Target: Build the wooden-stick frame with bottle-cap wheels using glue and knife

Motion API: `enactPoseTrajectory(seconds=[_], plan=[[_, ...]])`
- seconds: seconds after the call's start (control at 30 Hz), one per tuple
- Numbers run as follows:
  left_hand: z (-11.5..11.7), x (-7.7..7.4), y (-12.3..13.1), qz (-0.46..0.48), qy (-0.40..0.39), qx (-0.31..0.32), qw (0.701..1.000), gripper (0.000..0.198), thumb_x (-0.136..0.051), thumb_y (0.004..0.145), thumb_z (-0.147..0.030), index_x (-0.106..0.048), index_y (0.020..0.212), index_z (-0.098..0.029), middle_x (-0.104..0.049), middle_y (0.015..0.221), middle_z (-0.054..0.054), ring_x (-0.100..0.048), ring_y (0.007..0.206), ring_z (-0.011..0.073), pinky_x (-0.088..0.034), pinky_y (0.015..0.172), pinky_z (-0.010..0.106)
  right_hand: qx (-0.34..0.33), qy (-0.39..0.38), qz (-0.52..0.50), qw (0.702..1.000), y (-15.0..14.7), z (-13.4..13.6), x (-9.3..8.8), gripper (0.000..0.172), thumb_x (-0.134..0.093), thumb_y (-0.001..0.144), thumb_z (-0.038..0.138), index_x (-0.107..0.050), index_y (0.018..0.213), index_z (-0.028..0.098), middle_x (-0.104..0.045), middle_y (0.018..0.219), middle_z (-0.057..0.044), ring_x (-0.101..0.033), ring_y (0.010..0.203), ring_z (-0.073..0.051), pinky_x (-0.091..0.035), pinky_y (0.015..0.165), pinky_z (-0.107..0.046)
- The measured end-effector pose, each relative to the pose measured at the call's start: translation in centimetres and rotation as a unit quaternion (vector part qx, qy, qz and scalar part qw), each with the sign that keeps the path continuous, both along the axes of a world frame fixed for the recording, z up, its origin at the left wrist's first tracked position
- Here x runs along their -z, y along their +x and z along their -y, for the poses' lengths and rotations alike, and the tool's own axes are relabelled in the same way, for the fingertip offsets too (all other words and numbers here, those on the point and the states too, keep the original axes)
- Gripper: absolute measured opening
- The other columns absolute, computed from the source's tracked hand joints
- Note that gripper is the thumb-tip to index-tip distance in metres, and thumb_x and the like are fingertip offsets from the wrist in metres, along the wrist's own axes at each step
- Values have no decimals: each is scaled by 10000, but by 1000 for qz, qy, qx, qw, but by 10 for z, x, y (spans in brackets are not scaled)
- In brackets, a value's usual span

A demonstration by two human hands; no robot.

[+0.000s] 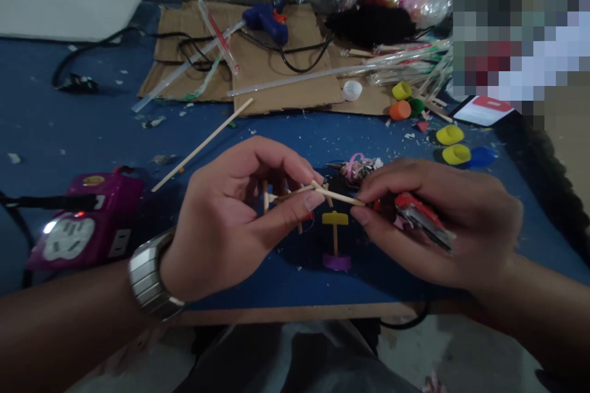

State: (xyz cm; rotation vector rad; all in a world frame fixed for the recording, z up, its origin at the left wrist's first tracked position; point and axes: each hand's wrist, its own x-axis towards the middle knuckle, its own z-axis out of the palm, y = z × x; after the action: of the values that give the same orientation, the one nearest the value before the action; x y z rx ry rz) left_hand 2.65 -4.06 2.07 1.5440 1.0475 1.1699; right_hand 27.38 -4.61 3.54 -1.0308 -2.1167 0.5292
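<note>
My left hand (244,215), with a metal watch on the wrist, pinches a small frame of joined wooden sticks (276,198) between thumb and forefinger. Part of that frame is hidden behind the fingers. From the pinch a thin wooden stick (341,196) runs right, and the thumb and forefinger of my right hand (442,227) grip its far end. A red and silver tool (424,221) of unclear kind is also tucked in my right hand. Between the hands, on the table, lies a short stick with a yellow cap (335,218) at one end and a purple cap (337,261) at the other.
A blue glue gun (267,21) lies on cardboard (286,86) at the back. Bottle caps (400,110) and bundled sticks (415,64) are at the right. A long stick (203,144) lies left of centre, near a purple power outlet box (87,218) with a cable. White scraps dot the table.
</note>
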Motion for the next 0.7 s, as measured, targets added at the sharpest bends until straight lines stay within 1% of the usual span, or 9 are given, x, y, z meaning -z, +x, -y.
enactPoseTrajectory(seconds=[0.2,0.27,0.33,0.5,0.6,0.7], plan=[[-1,2,-1,5,28,11,1000,213,-944,898,-318,-746,963,-273,-803,974,0,-782,888,188,-632,757,321,-41,43,-22,998,3,-4,4,228,-843,842,164,-742,1028,248,-813,907,-23,-800,792,-190,-685,864,-310],[-1,2,-2,9,24,14,1000,216,-944,899,-313,-743,961,-266,-806,972,3,-780,877,182,-634,740,307,-47,44,-21,998,3,-5,4,224,-847,841,176,-744,1032,234,-813,905,-27,-797,786,-184,-681,866,-305],[-1,2,-2,20,5,19,1000,232,-953,890,-311,-738,958,-255,-806,967,4,-780,844,175,-641,710,292,-43,36,-24,998,3,-5,5,222,-847,847,179,-748,1037,236,-817,916,-29,-795,787,-183,-677,841,-305],[-5,-1,-1,64,-87,48,993,302,-973,856,-349,-716,948,-220,-790,959,18,-777,722,163,-656,568,259,-28,17,-39,999,2,-6,6,232,-841,835,145,-760,1026,249,-809,905,-22,-786,781,-184,-643,764,-300],[-10,-2,0,63,-114,46,990,367,-1004,805,-399,-714,910,-199,-782,918,32,-766,714,165,-672,564,246,-24,-2,-50,998,1,-6,7,220,-817,845,120,-761,1012,252,-800,884,-11,-751,731,-172,-609,707,-305],[-13,1,0,58,-146,52,986,377,-1027,771,-365,-718,893,-186,-772,888,23,-745,699,137,-653,563,200,-20,-31,-71,997,1,-5,8,145,-765,919,159,-761,1020,263,-780,859,-7,-719,715,-179,-580,667,-326]])
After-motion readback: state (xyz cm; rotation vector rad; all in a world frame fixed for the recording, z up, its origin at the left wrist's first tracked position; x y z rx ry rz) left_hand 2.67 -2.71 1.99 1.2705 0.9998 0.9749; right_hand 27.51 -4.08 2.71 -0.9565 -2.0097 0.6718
